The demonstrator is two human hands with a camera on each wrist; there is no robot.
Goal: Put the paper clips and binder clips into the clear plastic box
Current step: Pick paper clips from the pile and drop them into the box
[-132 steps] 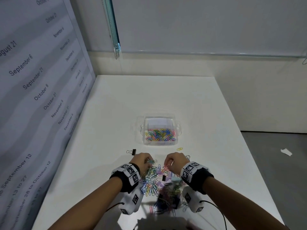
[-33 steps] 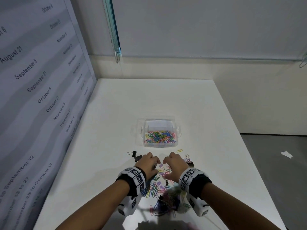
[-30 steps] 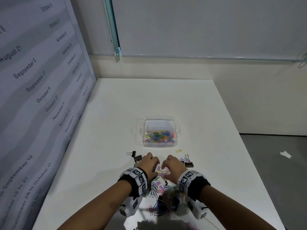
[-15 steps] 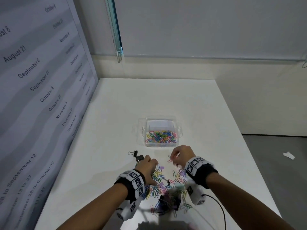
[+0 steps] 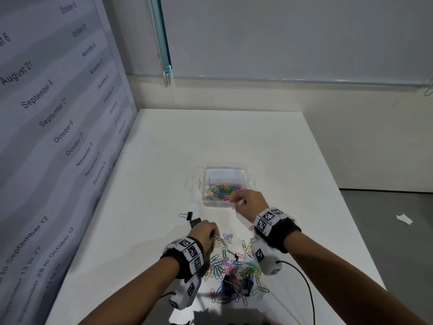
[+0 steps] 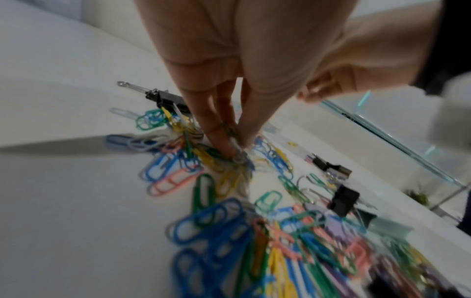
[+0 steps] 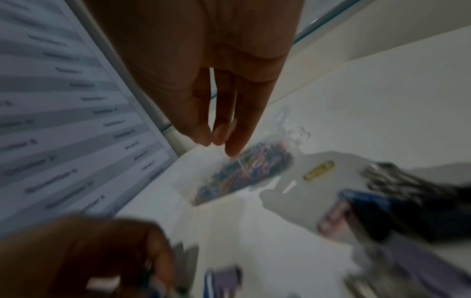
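Note:
The clear plastic box [image 5: 220,205] stands mid-table with a layer of coloured paper clips in it. My right hand [image 5: 246,200] hovers over its near right corner. In the blurred right wrist view the fingers [image 7: 219,139] point down at the box [image 7: 293,131], and a pinkish paper clip [image 7: 241,162] shows at their tips. My left hand [image 5: 206,232] sits on the loose pile of clips [image 5: 234,266], its fingertips [image 6: 219,141] pinching several paper clips. Two black binder clips [image 5: 188,215] lie just left of that hand, the nearer one [image 6: 165,98] close to its fingers.
More dark binder clips [image 5: 228,281] are mixed into the pile's near end. A lone yellow paper clip [image 7: 318,171] lies beside the box. A printed date panel [image 5: 58,113] walls the table's left side. A black cable [image 5: 307,289] trails from my right wrist.
My right hand lifted from the pile with a clip and travelled forward to the box's near right corner. My left hand stayed on the pile, gathering clips between its fingertips.

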